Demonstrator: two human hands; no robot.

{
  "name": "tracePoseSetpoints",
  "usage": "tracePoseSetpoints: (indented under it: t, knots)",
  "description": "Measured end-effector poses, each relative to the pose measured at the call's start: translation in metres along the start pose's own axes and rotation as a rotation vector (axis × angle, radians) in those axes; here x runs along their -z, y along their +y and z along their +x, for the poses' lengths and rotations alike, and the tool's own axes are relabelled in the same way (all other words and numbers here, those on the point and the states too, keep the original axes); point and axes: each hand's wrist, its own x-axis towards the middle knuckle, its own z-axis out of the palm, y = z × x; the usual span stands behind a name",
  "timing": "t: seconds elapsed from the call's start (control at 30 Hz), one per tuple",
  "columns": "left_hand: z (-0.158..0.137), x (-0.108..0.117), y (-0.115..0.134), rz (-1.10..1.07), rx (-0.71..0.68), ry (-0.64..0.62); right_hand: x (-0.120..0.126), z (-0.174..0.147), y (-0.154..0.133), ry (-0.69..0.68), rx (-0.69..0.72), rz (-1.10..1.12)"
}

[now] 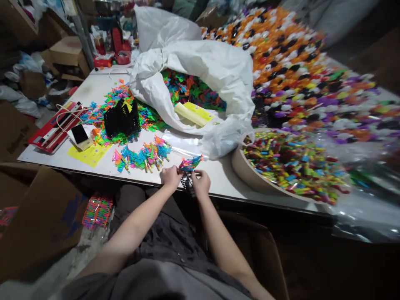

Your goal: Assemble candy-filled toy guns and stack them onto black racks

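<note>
Lap [156, 233] is showing at the near middle, in dark clothing; brown chair [265, 254] is standing to its right. Open carton [46, 208] is sitting near left, and a clear pack [98, 211] of pink, green and orange pieces is lying just right of it, below the table.

Both hands are working at the near edge of the white table [223, 179]. Left hand [171, 178] is closing, fist-like, on the left side of a black strip [186, 183]; right hand [201, 183] is gripping its right side, thumb and fingers bent. Exact finger contact is blurring. Strip is hanging between the hands, partly over the edge, and a bundle [191, 163] of pink, blue and green pieces is sticking up just beyond it.

Left of the hands, a row of similar bundles [143, 157] is lying on the table. Farther left, a yellow card [89, 156] is lying flat, a dark-screened device [80, 134] is resting beyond it, and a red box [53, 129] is lying beside that. Right of the hands, a tub [240, 166] is holding many small colourful pieces [290, 162].

Beyond the row, a black rack [121, 118] is sitting among loose pieces. Mid-table, a white sack [218, 62] is gaping, showing more pieces; a yellow sheet [196, 112] is lying at its mouth. Far right, an orange, black, white and purple heap [281, 50] is spreading out.
</note>
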Motion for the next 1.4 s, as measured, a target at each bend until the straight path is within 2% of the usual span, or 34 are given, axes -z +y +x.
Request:
tracePoseSetpoints:
  t: [0.13,0.23,0.37,0.5,0.63,0.73,0.93,1.17,1.4]
  knots:
    - [-0.002,-0.003,-0.002,-0.031,0.0,-0.004,-0.016,-0.032,-0.002,-0.098,0.099,-0.061]
    - [-0.004,-0.007,-0.003,-0.085,0.024,-0.023,-0.024,-0.033,-0.004,-0.094,0.135,-0.173]
    - [-0.004,-0.012,-0.005,-0.177,0.06,-0.01,-0.025,-0.023,-0.002,-0.081,0.139,-0.177]
    - [0.001,-0.014,-0.013,-0.115,-0.019,0.072,-0.028,-0.02,0.007,-0.068,0.188,-0.157]
    - [0.004,-0.02,-0.023,-0.168,-0.165,0.026,-0.032,-0.021,0.015,-0.035,0.195,-0.224]
    - [0.003,-0.023,-0.028,-0.208,-0.21,-0.001,-0.032,-0.022,0.015,-0.029,0.174,-0.272]
    - [0.005,-0.024,-0.034,-0.27,-0.224,-0.035,-0.029,-0.023,0.01,-0.07,0.196,-0.195]
    - [0.009,-0.02,-0.036,-0.275,-0.193,-0.071,-0.033,-0.021,0.017,0.006,0.183,-0.116]
    - [0.013,-0.021,-0.033,-0.284,-0.205,-0.069,-0.03,-0.014,0.017,0.014,0.274,-0.037]
